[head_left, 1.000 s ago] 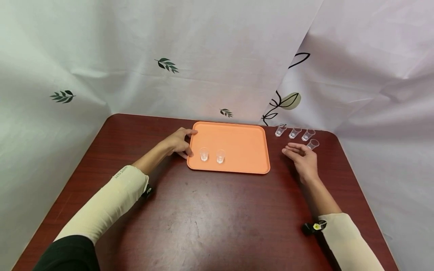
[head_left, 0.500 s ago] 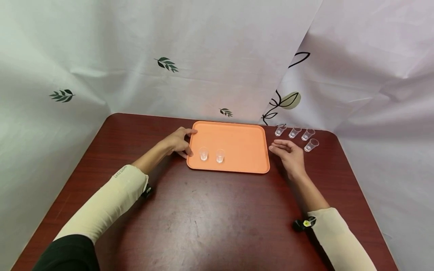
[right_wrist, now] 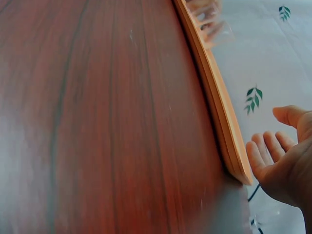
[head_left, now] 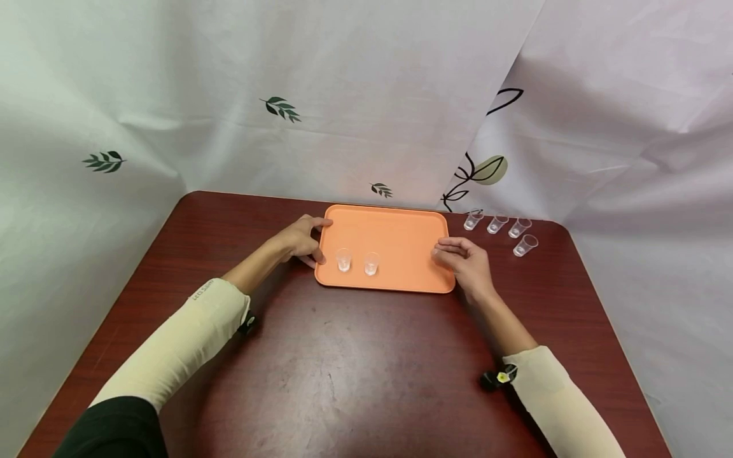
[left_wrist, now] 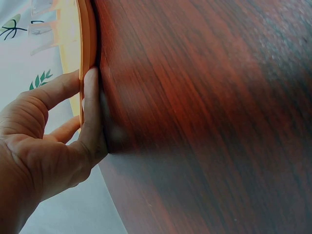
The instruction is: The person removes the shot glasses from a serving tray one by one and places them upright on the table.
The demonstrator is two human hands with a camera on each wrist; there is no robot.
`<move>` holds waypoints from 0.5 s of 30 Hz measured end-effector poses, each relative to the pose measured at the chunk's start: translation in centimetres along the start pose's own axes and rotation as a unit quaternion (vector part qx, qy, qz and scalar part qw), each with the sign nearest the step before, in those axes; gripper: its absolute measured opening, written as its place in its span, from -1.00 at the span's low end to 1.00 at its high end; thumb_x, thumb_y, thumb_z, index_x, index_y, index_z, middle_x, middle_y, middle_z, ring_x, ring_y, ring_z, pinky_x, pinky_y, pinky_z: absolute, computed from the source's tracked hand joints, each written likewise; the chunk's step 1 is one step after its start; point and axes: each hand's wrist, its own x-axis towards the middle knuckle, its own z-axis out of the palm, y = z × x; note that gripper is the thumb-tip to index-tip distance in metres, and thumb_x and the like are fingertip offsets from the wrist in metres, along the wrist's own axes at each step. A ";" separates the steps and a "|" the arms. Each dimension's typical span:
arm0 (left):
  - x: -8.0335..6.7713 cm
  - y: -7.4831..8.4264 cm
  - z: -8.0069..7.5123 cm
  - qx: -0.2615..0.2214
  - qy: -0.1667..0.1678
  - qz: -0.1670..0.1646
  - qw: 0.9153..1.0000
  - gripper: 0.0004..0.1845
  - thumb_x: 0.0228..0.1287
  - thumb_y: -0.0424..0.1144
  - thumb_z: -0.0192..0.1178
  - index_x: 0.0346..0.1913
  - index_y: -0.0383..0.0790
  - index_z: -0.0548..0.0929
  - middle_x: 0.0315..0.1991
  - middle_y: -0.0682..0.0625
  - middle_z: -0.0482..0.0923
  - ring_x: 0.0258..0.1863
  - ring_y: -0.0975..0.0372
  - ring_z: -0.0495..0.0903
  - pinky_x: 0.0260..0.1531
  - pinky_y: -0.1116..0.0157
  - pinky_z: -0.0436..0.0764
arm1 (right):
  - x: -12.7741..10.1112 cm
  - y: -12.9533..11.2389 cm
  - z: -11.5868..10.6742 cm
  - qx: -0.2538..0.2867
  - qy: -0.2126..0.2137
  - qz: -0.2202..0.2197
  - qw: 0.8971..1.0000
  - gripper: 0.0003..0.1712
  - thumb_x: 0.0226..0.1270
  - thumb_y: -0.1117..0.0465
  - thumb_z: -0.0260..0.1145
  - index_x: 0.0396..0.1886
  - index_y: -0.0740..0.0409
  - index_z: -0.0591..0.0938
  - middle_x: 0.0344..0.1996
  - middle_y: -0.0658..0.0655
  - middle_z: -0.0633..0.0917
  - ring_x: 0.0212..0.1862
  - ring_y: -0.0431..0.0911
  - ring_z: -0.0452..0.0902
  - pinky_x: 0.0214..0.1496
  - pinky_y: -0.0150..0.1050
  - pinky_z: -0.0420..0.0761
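Note:
An orange tray (head_left: 395, 251) lies flat on the table with two small clear cups, one (head_left: 343, 260) near its left end and another (head_left: 371, 264) just right of that. My left hand (head_left: 296, 240) grips the tray's left edge; the left wrist view has fingers (left_wrist: 91, 97) on both sides of the rim. My right hand (head_left: 466, 262) is over the tray's right edge. In the right wrist view its fingers (right_wrist: 273, 146) are loosely bent, thumb apart, with nothing between them.
Several more clear cups stand at the back right: three in a row, the middle one (head_left: 497, 224) among them, and one (head_left: 525, 245) nearer. The dark red wooden table (head_left: 343, 369) meets a pale curtain (head_left: 321, 152) with leaf prints behind.
My right hand has moved left, away from the cups at the back right, to above the tray's right edge. My left hand, tray and cups stay in place.

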 end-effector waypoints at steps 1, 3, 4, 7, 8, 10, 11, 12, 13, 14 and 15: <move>0.0 0.0 0.0 0.000 0.000 -0.001 1.000 0.18 0.08 -0.78 0.46 0.79 -0.14 0.32 0.68 -0.26 0.00 -0.23 0.00 0.74 -0.34 0.22 0.98 | 0.0 0.0 0.3 0.004 -0.004 0.002 1.000 -0.45 0.47 0.37 0.55 0.34 0.55 0.65 -0.22 -0.24 0.87 -0.07 -0.37 0.82 0.04 -0.51 0.87; 0.0 0.1 0.0 0.001 0.000 -0.003 1.000 0.17 0.09 -0.78 0.46 0.79 -0.14 0.31 0.69 -0.25 -0.01 -0.23 0.00 0.75 -0.33 0.22 0.98 | -0.1 0.0 0.8 0.009 -0.012 0.005 1.000 -0.46 0.45 0.38 0.56 0.34 0.54 0.66 -0.21 -0.23 0.87 -0.06 -0.36 0.82 0.05 -0.50 0.88; 0.0 0.1 0.0 0.001 0.000 -0.003 1.000 0.18 0.09 -0.78 0.46 0.79 -0.13 0.31 0.69 -0.25 -0.02 -0.23 0.01 0.75 -0.33 0.22 0.98 | -0.1 0.0 1.1 0.007 -0.016 0.006 1.000 -0.46 0.45 0.39 0.56 0.33 0.54 0.66 -0.21 -0.22 0.87 -0.06 -0.36 0.82 0.06 -0.50 0.88; 0.1 0.1 0.0 0.001 0.000 -0.004 1.000 0.18 0.10 -0.78 0.47 0.79 -0.13 0.31 0.70 -0.24 -0.03 -0.25 0.01 0.75 -0.34 0.22 0.98 | -0.2 0.0 1.9 0.005 -0.028 0.007 1.000 -0.47 0.44 0.39 0.56 0.32 0.52 0.68 -0.18 -0.20 0.86 -0.05 -0.34 0.82 0.08 -0.48 0.88; 0.1 0.0 0.0 0.001 0.000 -0.004 1.000 0.18 0.10 -0.77 0.47 0.79 -0.13 0.31 0.70 -0.24 -0.03 -0.25 0.01 0.75 -0.34 0.22 0.98 | -0.3 0.0 2.1 0.006 -0.034 0.009 0.999 -0.47 0.44 0.39 0.56 0.32 0.52 0.68 -0.17 -0.18 0.86 -0.04 -0.33 0.82 0.09 -0.47 0.89; 0.1 0.0 0.0 0.002 0.000 -0.004 1.000 0.18 0.10 -0.77 0.47 0.79 -0.13 0.31 0.70 -0.24 -0.02 -0.25 0.02 0.75 -0.34 0.22 0.98 | -0.4 0.0 2.6 0.006 -0.045 0.011 0.999 -0.47 0.44 0.38 0.57 0.32 0.52 0.68 -0.13 -0.13 0.87 -0.03 -0.31 0.83 0.12 -0.45 0.89; 0.1 0.0 0.0 0.002 0.000 -0.004 1.000 0.17 0.10 -0.77 0.48 0.79 -0.13 0.31 0.70 -0.24 -0.02 -0.26 0.02 0.75 -0.35 0.22 0.98 | -0.5 0.0 2.9 0.007 -0.051 0.012 0.999 -0.47 0.44 0.38 0.57 0.32 0.51 0.68 -0.11 -0.10 0.87 -0.02 -0.31 0.83 0.13 -0.44 0.90; 0.0 0.0 0.0 0.003 0.000 -0.004 1.000 0.17 0.10 -0.76 0.48 0.79 -0.13 0.32 0.69 -0.24 -0.01 -0.26 0.02 0.75 -0.35 0.22 0.98 | -0.6 0.1 3.1 0.006 -0.056 0.013 0.998 -0.47 0.44 0.38 0.58 0.32 0.51 0.69 -0.09 -0.08 0.87 -0.02 -0.31 0.83 0.14 -0.44 0.90; 0.0 0.1 0.0 0.003 0.000 -0.005 1.000 0.17 0.10 -0.76 0.48 0.79 -0.12 0.32 0.69 -0.24 -0.01 -0.27 0.02 0.75 -0.35 0.21 0.98 | -0.7 0.1 3.4 0.007 -0.060 0.014 0.998 -0.48 0.44 0.38 0.57 0.31 0.51 0.69 -0.08 -0.05 0.87 -0.02 -0.30 0.84 0.14 -0.43 0.90; 0.0 0.1 0.0 0.004 0.000 -0.005 1.000 0.17 0.10 -0.76 0.48 0.79 -0.12 0.32 0.69 -0.24 -0.01 -0.27 0.02 0.75 -0.35 0.21 0.98 | -0.8 0.1 3.7 0.007 -0.065 0.014 0.998 -0.49 0.44 0.39 0.57 0.31 0.50 0.70 -0.07 -0.01 0.87 -0.02 -0.30 0.84 0.15 -0.42 0.90; 0.0 0.1 0.0 0.005 0.000 -0.005 1.000 0.17 0.10 -0.76 0.48 0.79 -0.12 0.32 0.69 -0.25 -0.01 -0.28 0.02 0.75 -0.35 0.21 0.98 | -0.9 0.1 4.0 0.006 -0.068 0.015 0.998 -0.50 0.44 0.40 0.57 0.30 0.50 0.70 -0.07 0.02 0.88 -0.03 -0.30 0.85 0.14 -0.41 0.91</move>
